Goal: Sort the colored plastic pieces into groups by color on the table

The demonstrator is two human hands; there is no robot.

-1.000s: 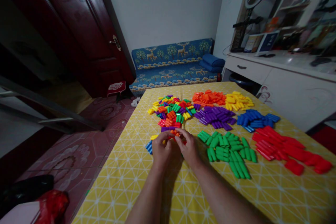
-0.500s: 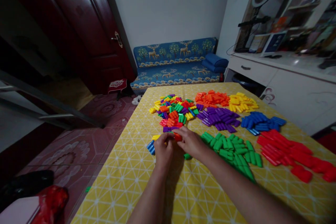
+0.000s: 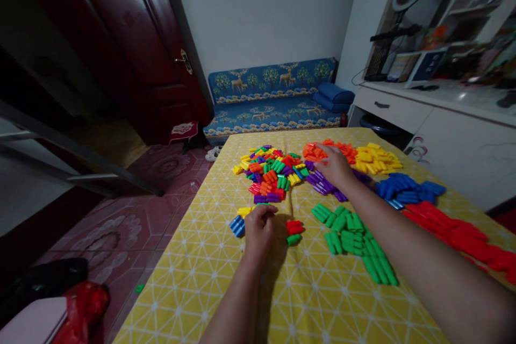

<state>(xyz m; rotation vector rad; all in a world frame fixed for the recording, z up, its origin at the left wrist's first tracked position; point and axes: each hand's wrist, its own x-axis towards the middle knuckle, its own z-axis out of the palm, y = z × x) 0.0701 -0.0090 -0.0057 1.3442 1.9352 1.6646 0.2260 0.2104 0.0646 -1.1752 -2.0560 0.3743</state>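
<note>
Small ribbed plastic building pieces lie on the table in colour groups. My left hand [image 3: 259,228] rests low over the table with curled fingers; a sliver of green shows behind them, and what they hold is hidden. To its left are blue pieces [image 3: 237,226] and yellow pieces [image 3: 245,211]. Right of it lie a red piece [image 3: 294,227] and a green piece [image 3: 294,239]. My right hand [image 3: 335,166] reaches over the near side of the orange pile [image 3: 312,151], fingers stretched out, its wrist above the purple pile [image 3: 320,183].
A mixed-colour heap [image 3: 270,166] sits at the table's far left. Green [image 3: 350,239], red [image 3: 451,228], blue [image 3: 403,189] and yellow piles [image 3: 374,158] spread to the right. Beyond the yellow tablecloth [image 3: 193,290] stand a blue sofa [image 3: 266,105] and a white cabinet [image 3: 455,134].
My right hand has left my left hand and moved far and right to the orange pile. The red piece between them is now uncovered on the table. My left hand stays nearly in place.
</note>
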